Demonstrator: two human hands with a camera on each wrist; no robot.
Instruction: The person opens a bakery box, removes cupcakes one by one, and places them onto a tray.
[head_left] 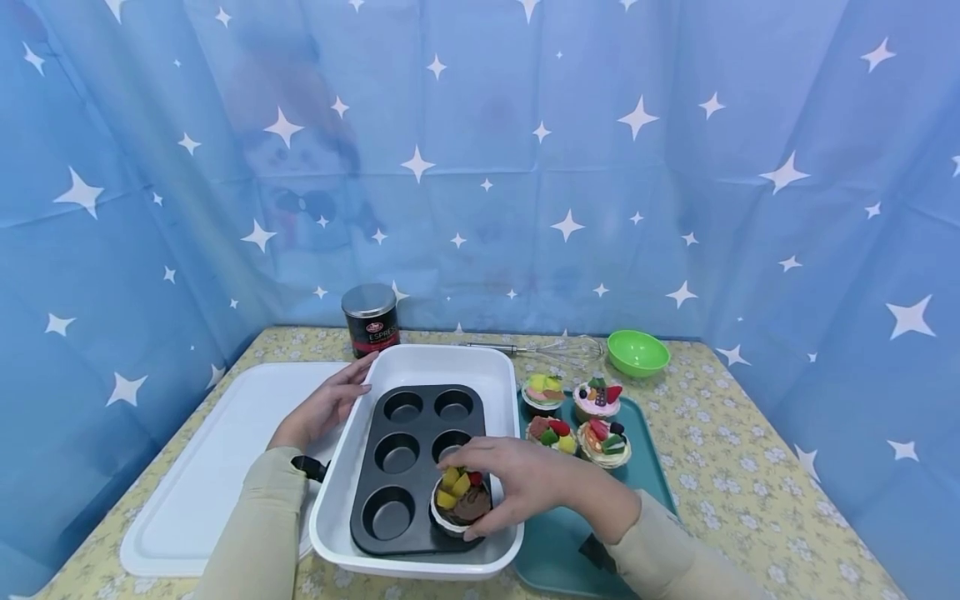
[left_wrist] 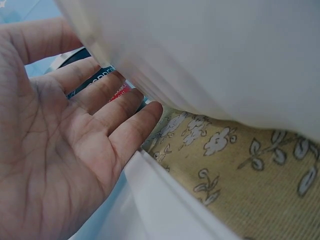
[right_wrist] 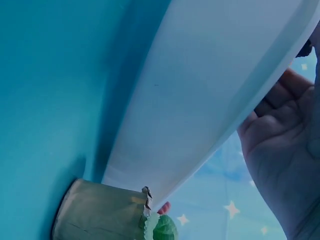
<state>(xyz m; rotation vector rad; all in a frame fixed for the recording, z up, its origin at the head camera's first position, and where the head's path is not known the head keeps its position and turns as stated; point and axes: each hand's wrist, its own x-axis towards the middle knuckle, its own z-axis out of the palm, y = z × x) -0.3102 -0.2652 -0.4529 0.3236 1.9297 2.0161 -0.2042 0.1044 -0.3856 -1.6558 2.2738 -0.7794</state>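
Observation:
My right hand (head_left: 528, 475) holds a cupcake (head_left: 471, 507) topped with chocolate cream and yellow and red fruit, fingers and thumb spread around its sides. It sits over the near-right cup of a dark six-hole muffin pan (head_left: 422, 500), whose other cups hold nothing. The pan lies inside a deep white rectangular tub (head_left: 321, 508). At the tub's left rim is my left hand (head_left: 330, 407); its fingers are extended along the outside wall, palm showing in the left wrist view. The right wrist view looks under the tub's edge, with the held cupcake hidden behind the wall.
A teal tray (head_left: 645, 500) on the right carries several fruit-topped cupcakes (head_left: 603, 443). Left of the tub lies a white tray (head_left: 210, 458). Along the back stand an espresso tin (head_left: 372, 321), a wire whisk (head_left: 566, 350) and a green bowl (head_left: 637, 354). A starry blue curtain (head_left: 495, 208) encloses the table.

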